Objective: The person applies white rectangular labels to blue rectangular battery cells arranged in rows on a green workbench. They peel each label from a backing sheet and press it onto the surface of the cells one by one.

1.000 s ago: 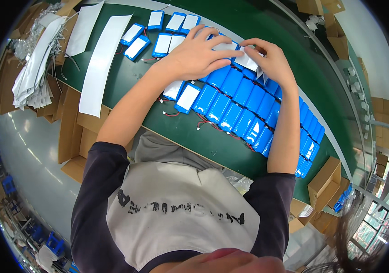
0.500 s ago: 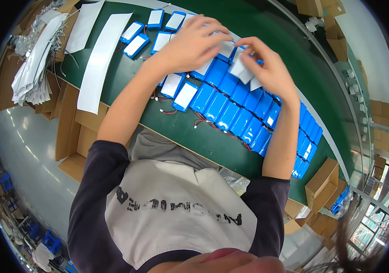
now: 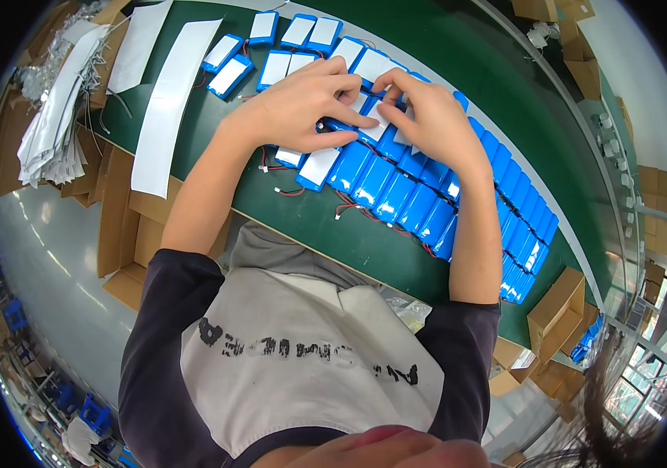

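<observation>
1. Torso, lower centre: dark sleeves, grey-white apron w/ dark print; both forearms run up to frame centre.
2. Table (image 3: 325, 234), green top, diagonal from upper left to lower right.
3. Blue battery packs (image 3: 396, 195), centre to right: long row laid side by side, touching, red/black leads w/ small white plugs trailing off near edge.
4. Left hand (image 3: 302, 105), upper centre: fingers curled down, pinching a white label (image 3: 368, 117) against a pack at the row's upper end.
5. Right hand (image 3: 427, 117), just beside the left, fingertips touching it: fingers closed on the same label's far edge, pressing it flat.
6. Loose packs (image 3: 286, 47), top centre, white faces up, apart from the row.
7. White paper strips (image 3: 166, 101), upper left; cardboard boxes (image 3: 127, 226) below table edge.

Step, by judgement: label being stuck onto one pack. Next move prob. calls for smoothing it square, no creases.
</observation>
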`<control>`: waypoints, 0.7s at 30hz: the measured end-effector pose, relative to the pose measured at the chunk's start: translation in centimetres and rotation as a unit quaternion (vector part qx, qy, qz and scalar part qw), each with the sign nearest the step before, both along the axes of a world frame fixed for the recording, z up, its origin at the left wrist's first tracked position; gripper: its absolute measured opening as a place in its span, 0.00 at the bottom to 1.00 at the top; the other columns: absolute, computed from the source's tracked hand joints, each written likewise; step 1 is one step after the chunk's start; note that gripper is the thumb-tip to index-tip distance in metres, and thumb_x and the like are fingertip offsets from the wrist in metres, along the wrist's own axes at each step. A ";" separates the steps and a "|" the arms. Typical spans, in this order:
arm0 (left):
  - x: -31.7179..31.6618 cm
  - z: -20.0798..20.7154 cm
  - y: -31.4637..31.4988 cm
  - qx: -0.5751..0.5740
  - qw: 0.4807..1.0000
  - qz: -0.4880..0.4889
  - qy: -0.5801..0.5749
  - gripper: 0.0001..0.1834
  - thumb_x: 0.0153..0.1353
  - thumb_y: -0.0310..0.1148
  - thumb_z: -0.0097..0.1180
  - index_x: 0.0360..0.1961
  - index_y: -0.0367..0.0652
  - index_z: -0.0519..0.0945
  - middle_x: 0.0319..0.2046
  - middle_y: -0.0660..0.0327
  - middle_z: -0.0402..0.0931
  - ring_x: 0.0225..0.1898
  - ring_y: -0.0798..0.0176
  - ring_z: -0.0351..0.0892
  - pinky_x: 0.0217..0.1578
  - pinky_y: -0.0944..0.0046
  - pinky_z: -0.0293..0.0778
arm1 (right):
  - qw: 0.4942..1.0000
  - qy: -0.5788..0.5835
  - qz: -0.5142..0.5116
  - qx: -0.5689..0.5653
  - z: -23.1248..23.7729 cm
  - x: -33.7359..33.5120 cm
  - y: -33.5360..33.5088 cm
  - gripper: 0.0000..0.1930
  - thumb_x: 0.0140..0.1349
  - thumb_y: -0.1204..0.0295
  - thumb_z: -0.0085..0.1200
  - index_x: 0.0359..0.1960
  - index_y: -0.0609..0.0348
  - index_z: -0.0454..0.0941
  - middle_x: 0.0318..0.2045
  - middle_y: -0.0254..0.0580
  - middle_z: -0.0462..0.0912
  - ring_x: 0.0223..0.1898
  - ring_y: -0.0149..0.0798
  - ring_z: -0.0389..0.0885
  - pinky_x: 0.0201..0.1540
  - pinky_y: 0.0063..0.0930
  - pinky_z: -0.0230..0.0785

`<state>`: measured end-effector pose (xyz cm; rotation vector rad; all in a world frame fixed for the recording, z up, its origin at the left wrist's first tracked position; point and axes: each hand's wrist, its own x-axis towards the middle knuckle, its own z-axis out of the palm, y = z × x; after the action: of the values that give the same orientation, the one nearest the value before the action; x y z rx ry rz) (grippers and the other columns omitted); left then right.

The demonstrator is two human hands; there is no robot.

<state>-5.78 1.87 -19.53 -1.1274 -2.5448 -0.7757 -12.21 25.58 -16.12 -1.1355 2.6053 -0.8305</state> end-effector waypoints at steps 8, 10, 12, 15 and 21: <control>-0.1 -0.5 0.4 -0.006 1.000 -0.004 0.018 0.16 0.59 0.36 0.68 0.49 0.48 0.89 0.50 0.59 0.84 0.57 0.51 0.73 0.59 0.52 0.73 | 0.997 0.040 0.009 -0.064 4.1 -1.5 3.1 0.14 0.61 0.75 0.62 0.49 0.54 0.81 0.44 0.42 0.87 0.39 0.40 0.86 0.44 0.35 0.80; -0.2 -0.7 0.6 0.002 1.000 0.003 0.009 0.16 0.60 0.36 0.68 0.49 0.47 0.88 0.51 0.60 0.85 0.56 0.52 0.74 0.58 0.53 0.73 | 0.997 -0.033 0.042 -0.051 4.2 -1.3 3.5 0.16 0.60 0.79 0.62 0.50 0.56 0.80 0.43 0.43 0.87 0.39 0.40 0.86 0.44 0.34 0.79; -0.2 -0.4 0.9 0.016 1.000 -0.004 0.024 0.16 0.60 0.37 0.69 0.48 0.46 0.88 0.48 0.60 0.85 0.55 0.52 0.75 0.56 0.53 0.74 | 0.996 -0.061 0.054 -0.035 3.6 -1.0 3.3 0.16 0.59 0.82 0.61 0.49 0.57 0.80 0.42 0.44 0.87 0.38 0.40 0.86 0.44 0.34 0.79; -0.1 0.0 0.8 0.041 0.999 -0.015 0.007 0.16 0.59 0.38 0.69 0.47 0.46 0.88 0.43 0.60 0.84 0.51 0.53 0.74 0.52 0.55 0.74 | 0.994 -0.086 0.067 -0.019 3.1 -0.8 2.7 0.18 0.58 0.81 0.62 0.51 0.55 0.79 0.40 0.44 0.88 0.38 0.43 0.86 0.43 0.35 0.79; 0.6 -0.3 1.5 0.028 0.999 -0.042 -0.021 0.18 0.56 0.37 0.70 0.49 0.51 0.89 0.45 0.59 0.79 0.48 0.53 0.70 0.49 0.54 0.71 | 0.997 -0.041 0.058 0.024 2.0 0.1 1.5 0.21 0.58 0.78 0.64 0.54 0.52 0.79 0.42 0.44 0.89 0.41 0.48 0.88 0.44 0.39 0.80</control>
<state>-5.18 3.35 -19.85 -1.2206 -2.5057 -0.8936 -12.13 27.04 -14.13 -1.1990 2.4542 -0.7692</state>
